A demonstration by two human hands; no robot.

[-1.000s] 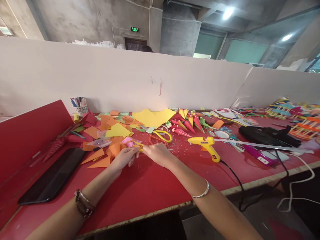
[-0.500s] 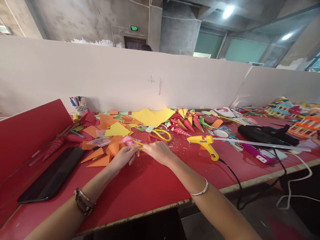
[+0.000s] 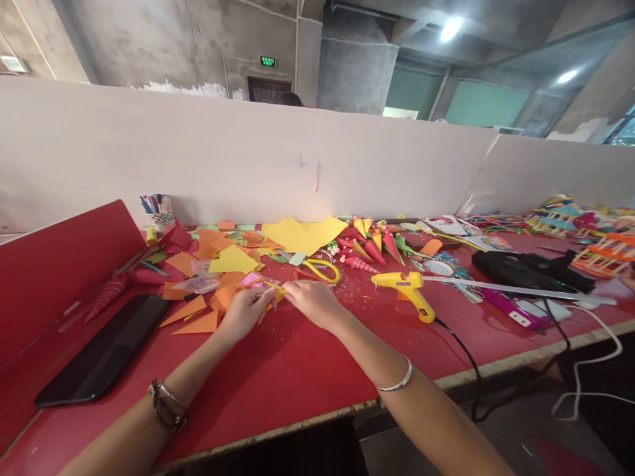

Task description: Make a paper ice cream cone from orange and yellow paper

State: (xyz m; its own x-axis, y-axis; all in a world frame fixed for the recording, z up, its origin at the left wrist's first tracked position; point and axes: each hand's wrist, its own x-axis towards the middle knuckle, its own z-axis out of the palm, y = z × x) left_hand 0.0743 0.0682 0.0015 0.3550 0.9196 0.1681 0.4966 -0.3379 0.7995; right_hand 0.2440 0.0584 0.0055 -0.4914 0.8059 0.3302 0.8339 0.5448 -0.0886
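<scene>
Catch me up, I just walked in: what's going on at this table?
A person holds a small yellow piece with both the left hand and right hand above the red table. Orange paper lies by the left hand, scissors lie beyond the right hand, and a glue gun rests to the right.

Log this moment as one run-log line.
left hand: holding yellow piece | right hand: holding same piece | yellow glue gun: on red table, right of both hands
</scene>
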